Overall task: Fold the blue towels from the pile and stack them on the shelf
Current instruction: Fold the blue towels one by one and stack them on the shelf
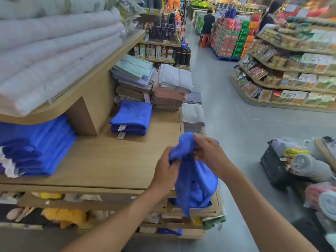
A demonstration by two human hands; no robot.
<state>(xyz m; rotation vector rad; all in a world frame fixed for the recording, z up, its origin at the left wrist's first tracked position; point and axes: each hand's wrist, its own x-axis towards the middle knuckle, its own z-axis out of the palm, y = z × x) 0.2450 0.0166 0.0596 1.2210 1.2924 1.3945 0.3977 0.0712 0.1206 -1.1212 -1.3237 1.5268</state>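
A crumpled blue towel (195, 180) hangs in front of the wooden shelf (112, 160), off its right front corner. My left hand (166, 170) grips its upper left edge. My right hand (209, 151) pinches the bunched top of the same towel a little higher. A small stack of folded blue towels (131, 118) lies at the back of the shelf top. A bigger stack of folded blue towels (36, 146) sits at the left, under the upper shelf.
Stacks of grey, pink and brown towels (171, 88) stand behind the small blue stack. Thick white bedding (54, 48) fills the upper shelf. A dark basket (274, 168) with rolled towels stands on the floor at right. Two people are far down the aisle.
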